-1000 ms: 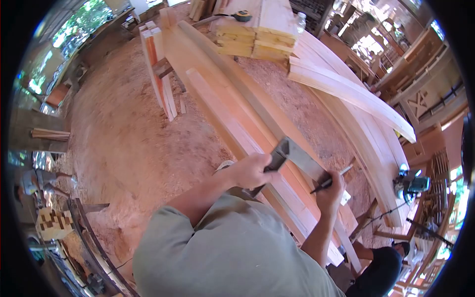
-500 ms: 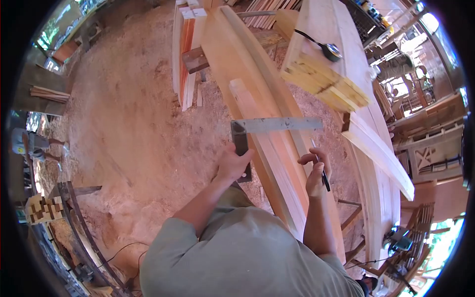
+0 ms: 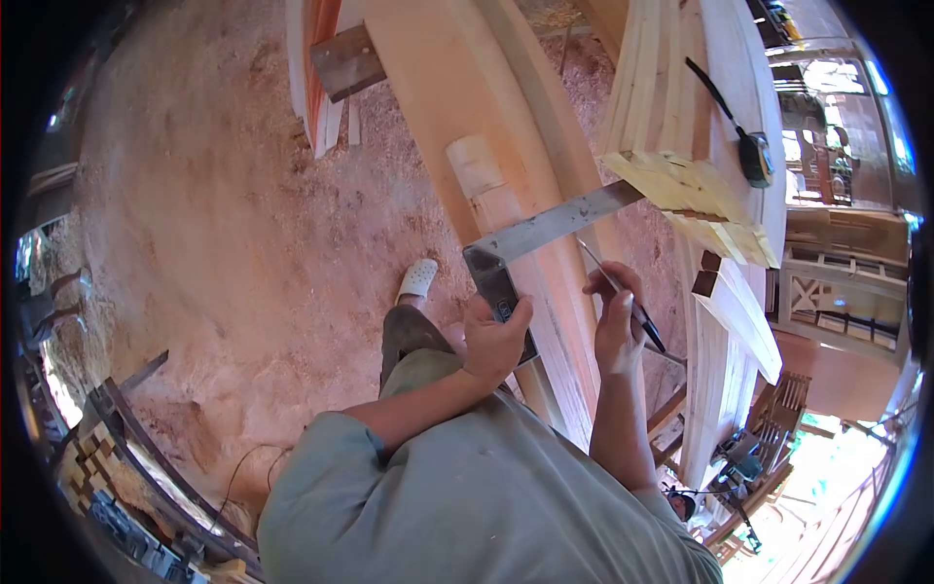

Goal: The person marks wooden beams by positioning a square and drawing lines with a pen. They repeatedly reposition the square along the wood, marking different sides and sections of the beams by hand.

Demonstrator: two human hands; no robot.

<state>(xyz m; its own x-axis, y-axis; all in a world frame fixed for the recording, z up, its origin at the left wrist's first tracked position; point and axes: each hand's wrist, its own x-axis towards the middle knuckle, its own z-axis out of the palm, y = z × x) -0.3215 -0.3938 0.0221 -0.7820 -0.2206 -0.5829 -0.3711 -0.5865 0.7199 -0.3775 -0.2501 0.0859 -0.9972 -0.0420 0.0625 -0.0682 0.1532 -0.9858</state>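
Note:
A metal try square [image 3: 564,222] lies slanted across the long wooden boards [image 3: 525,127], its blade pointing up to the right. Its dark stock is gripped by my left hand [image 3: 494,341], thumb on the front face. Between the fingers of my right hand [image 3: 615,316] is a thin pointed marking tool [image 3: 647,325] with a dark handle, its tip up and left, just below the square's blade. A narrow strip of wood [image 3: 501,209] lies along the boards under the square.
A stack of pale timbers [image 3: 671,117] at the upper right carries a tape measure [image 3: 754,158]. A loose beam [image 3: 744,311] angles below it. A wooden crosspiece [image 3: 348,63] juts out at the upper left of the boards. My shoe [image 3: 418,278] rests on the dusty floor.
The square has turned so its blade now slants up to the right, and my left hand has moved right with it. The view has shifted, and my shoe has come into sight.

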